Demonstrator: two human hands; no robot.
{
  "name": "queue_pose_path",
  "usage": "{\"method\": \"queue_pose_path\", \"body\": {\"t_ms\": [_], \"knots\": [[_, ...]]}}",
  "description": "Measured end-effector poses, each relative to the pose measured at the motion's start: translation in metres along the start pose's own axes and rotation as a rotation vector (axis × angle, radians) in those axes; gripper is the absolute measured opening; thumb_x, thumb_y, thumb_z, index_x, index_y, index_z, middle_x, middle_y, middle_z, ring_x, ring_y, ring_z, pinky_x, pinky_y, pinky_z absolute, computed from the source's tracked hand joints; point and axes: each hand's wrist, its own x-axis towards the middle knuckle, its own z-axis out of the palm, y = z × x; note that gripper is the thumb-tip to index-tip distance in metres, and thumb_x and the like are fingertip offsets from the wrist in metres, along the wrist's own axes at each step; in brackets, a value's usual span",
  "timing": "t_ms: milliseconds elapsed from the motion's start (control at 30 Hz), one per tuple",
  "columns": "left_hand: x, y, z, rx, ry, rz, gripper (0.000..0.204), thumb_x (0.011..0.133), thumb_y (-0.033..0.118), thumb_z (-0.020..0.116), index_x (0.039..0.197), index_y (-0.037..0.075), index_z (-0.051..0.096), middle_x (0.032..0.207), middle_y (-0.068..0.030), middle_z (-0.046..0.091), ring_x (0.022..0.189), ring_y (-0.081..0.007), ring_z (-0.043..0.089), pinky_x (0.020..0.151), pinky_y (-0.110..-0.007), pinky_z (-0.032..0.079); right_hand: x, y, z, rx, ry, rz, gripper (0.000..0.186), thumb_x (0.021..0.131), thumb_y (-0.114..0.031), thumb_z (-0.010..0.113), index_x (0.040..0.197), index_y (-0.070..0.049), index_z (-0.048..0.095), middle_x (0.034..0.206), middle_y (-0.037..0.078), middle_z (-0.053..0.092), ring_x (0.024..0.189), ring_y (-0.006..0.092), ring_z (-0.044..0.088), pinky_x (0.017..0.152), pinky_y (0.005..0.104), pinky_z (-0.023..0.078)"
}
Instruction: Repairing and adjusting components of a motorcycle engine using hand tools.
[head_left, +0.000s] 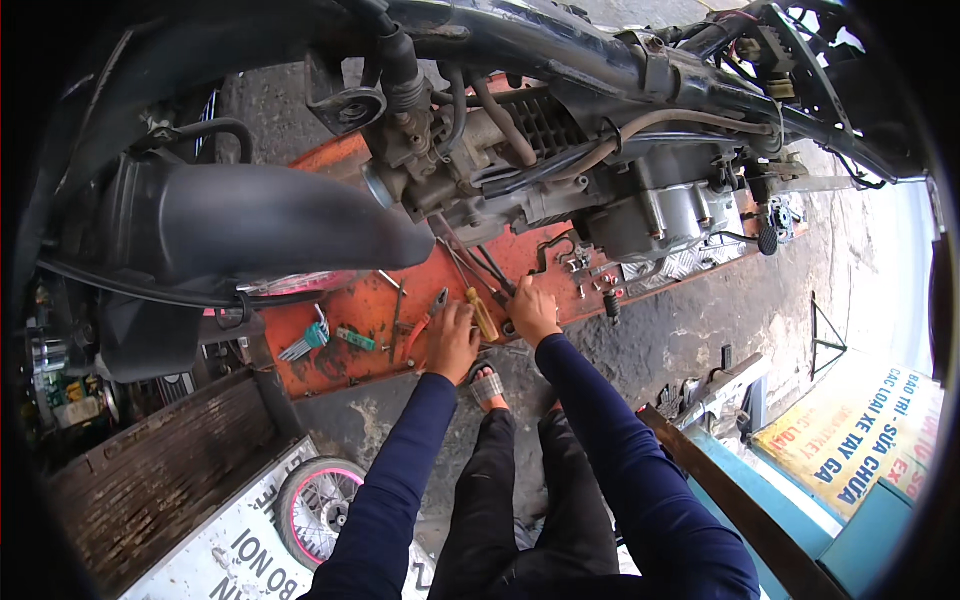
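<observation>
My left hand (454, 342) is low over the orange lift table (345, 210), fingers loosely stretched and apart, holding nothing that I can see. Beside its fingertips lies a screwdriver with a yellow handle (482, 314). Red-handled pliers (419, 328) rest just left of that hand. My right hand (534, 309) is bent closed at the end of slim black rods or handles (493, 268); what its fingers hold is partly hidden. Above both hands hangs the motorcycle's engine (655, 215), with a black air duct (290, 215) to the left.
Hex keys in a teal holder (306, 340) and a green-white box (356, 339) lie at the table's left. Small loose bolts and parts (590, 272) are right of my right hand. A pink-rimmed wheel (318, 508) stands lower left; a yellow-white sign (850, 440) is lower right.
</observation>
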Motion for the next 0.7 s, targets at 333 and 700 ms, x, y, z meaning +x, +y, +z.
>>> {"method": "queue_pose_path", "body": {"t_ms": [333,700], "knots": [[0.020,0.054,-0.028,-0.248,0.063,0.465,0.046,0.081,0.022,0.070,0.123,0.011,0.055,0.124,-0.0145,0.055,0.122,-0.0380,0.051,0.107,-0.055,0.036,-0.154,-0.039,-0.097,0.800,0.167,0.018,0.019,0.090,-0.012,0.066,0.104,0.001,0.066,0.088,0.019,0.069,0.082,0.0346,0.070,0.071,0.0425,0.053],[-0.020,0.026,-0.005,-1.267,-0.265,-0.360,0.044,0.095,0.039,0.067,0.118,0.003,0.058,0.098,-0.0097,0.062,0.089,-0.0200,0.064,0.075,-0.033,0.052,-0.136,0.008,-0.005,0.940,-0.230,-0.106,0.070,0.070,-0.023,0.085,0.128,0.003,0.054,0.104,0.021,0.067,0.099,0.0314,0.066,0.088,0.0398,0.051]]}}
